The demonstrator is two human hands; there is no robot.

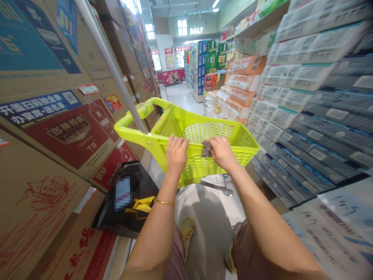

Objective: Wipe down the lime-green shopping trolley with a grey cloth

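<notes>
A yellow-green plastic shopping basket cart [194,163] with perforated walls stands right in front of me. Over its near rim, toward the left end, curl the fingers of my left hand [177,153]. My right hand [222,152] is at the same rim farther right, closed around a crumpled dark grey cloth [206,149] that presses against the rim. A metal pole [116,74] rises from the cart's handle end to the upper left. I see no goods in the visible part of the basket; its near inner side is hidden.
Stacked cartons [67,128] line the left, with a black bag [128,210] low beside them. Packs of tissue paper [297,74] are piled along the right. The aisle floor [182,97] runs ahead past shelves of blue and green packages [208,58]. A caster wheel [229,192] shows below the basket.
</notes>
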